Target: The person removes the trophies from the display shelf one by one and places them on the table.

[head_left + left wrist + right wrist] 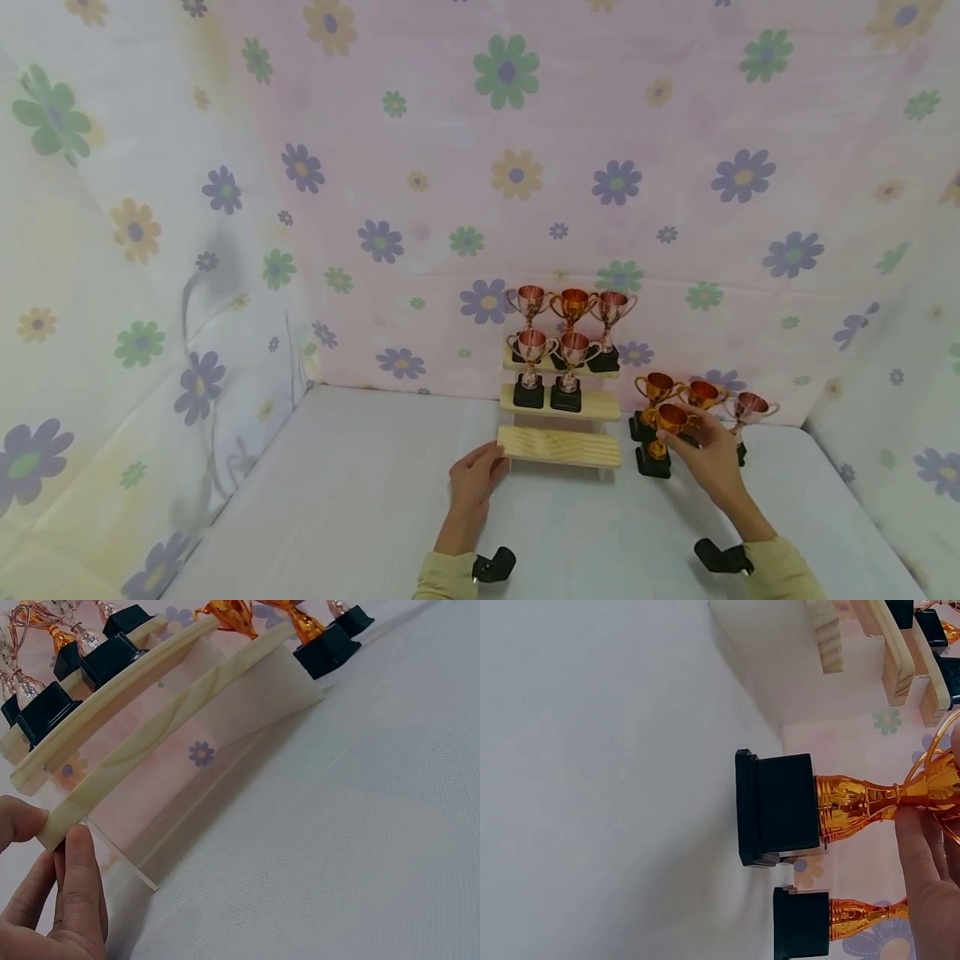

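My left hand [474,482] pinches the left corner of the lowest board [142,742] of a three-step wooden display stand [558,447], thumb on top and fingers beneath. My right hand [711,458] grips a gold trophy cup [855,806] near its bowl. The trophy is upright on its black base [652,460]; I cannot tell whether the base touches the table. Two rose-gold trophies [573,354] stand on the middle step. Behind them, on the top step, are a gold trophy [575,308] and two rose-gold trophies [615,310].
Behind my right hand stand two more gold trophies [660,387] and a rose-gold trophy [750,408], partly hidden. A white cloth [360,500] covers the table. Flowered fabric [442,125] hangs at the back and sides.
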A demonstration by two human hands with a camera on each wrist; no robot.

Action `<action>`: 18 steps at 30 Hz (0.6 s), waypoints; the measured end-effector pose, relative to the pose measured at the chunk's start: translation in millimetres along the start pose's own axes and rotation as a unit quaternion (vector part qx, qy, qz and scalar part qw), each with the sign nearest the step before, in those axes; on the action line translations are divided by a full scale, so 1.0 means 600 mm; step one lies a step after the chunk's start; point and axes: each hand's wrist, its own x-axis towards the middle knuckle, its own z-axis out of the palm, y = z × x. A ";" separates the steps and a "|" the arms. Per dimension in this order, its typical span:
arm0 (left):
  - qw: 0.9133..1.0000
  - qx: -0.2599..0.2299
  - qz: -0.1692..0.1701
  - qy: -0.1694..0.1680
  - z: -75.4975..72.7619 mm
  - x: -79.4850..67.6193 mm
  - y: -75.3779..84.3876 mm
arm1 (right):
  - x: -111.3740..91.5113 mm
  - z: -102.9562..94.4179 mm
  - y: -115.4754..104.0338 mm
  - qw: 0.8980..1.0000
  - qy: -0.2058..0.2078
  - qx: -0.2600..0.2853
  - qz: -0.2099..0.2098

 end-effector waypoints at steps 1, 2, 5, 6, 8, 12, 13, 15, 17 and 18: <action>1.000 0.000 -0.001 -0.001 0.000 0.001 0.000 | 0.000 0.000 0.001 1.000 0.001 0.000 0.000; 1.000 -0.002 -0.001 -0.001 0.001 0.001 0.000 | 0.000 -0.001 0.002 1.000 0.002 0.000 0.002; 1.000 -0.005 -0.001 -0.004 0.000 0.003 -0.002 | -0.007 0.000 0.005 1.000 0.001 0.003 0.008; 1.000 -0.006 -0.001 -0.004 -0.001 0.003 -0.002 | -0.011 0.001 0.007 1.000 -0.003 0.002 0.012; 1.000 -0.004 -0.001 -0.005 0.000 0.003 -0.002 | -0.018 -0.001 0.010 1.000 -0.020 -0.002 0.024; 1.000 0.003 -0.003 0.001 0.003 -0.001 0.002 | -0.036 -0.010 0.008 0.992 -0.101 -0.020 0.074; 1.000 0.003 -0.002 0.002 0.003 -0.002 0.002 | -0.040 -0.013 0.005 0.987 -0.128 -0.026 0.095; 1.000 0.002 -0.001 0.004 0.004 -0.003 0.004 | -0.049 -0.019 -0.002 0.972 -0.186 -0.040 0.138; 1.000 0.003 -0.002 0.005 0.004 -0.003 0.005 | -0.060 -0.025 -0.010 0.954 -0.239 -0.060 0.168; 1.000 0.004 -0.002 0.005 0.004 -0.003 0.005 | -0.067 -0.026 -0.015 0.947 -0.260 -0.068 0.177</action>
